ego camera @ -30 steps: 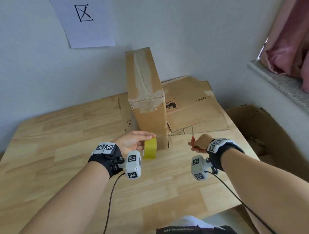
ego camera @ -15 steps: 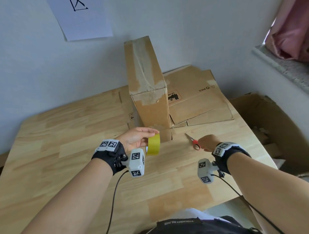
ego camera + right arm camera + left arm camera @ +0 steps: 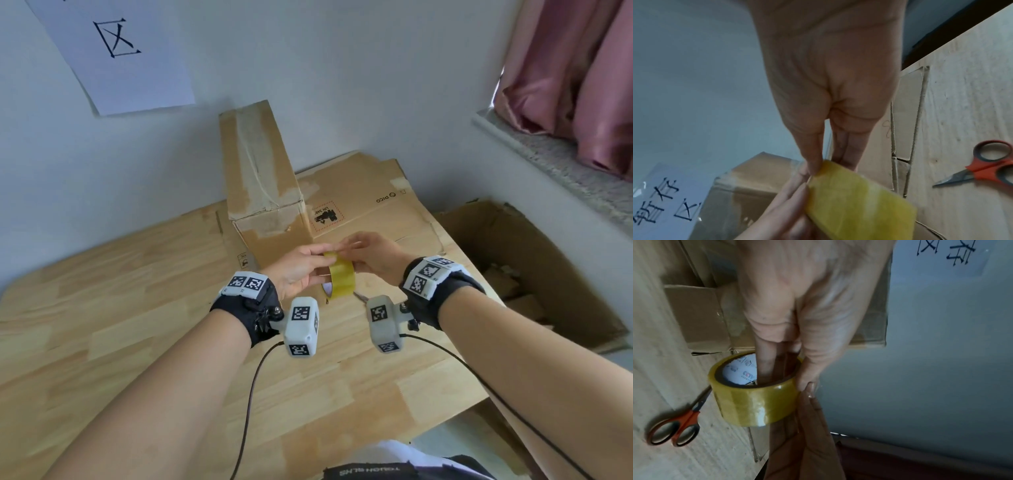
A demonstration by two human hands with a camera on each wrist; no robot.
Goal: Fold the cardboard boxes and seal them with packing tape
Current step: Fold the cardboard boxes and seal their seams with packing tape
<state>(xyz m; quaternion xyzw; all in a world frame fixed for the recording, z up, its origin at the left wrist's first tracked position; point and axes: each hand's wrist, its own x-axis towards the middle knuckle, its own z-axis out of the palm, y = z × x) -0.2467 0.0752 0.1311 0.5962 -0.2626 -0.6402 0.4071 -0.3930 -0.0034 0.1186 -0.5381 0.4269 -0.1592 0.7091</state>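
Note:
My left hand (image 3: 301,270) holds the yellow packing tape roll (image 3: 342,281) in the air, with fingers (image 3: 764,363) pushed through its core and the thumb on the outside. My right hand (image 3: 373,255) meets it from the right. Its thumb and fingers (image 3: 813,154) pinch the tape at the roll's (image 3: 859,203) upper edge. A tall cardboard box (image 3: 263,178) with old tape marks stands upright just behind the hands. Flattened cardboard (image 3: 370,212) lies to the right of it.
Orange-handled scissors (image 3: 674,426) lie shut on the wooden table (image 3: 120,308) below the roll, also seen in the right wrist view (image 3: 990,164). An open cardboard box (image 3: 534,274) sits on the floor off the table's right edge. The wall stands close behind.
My right hand laid the scissors on the table and moved left to the roll. My left hand lifted the roll toward the middle.

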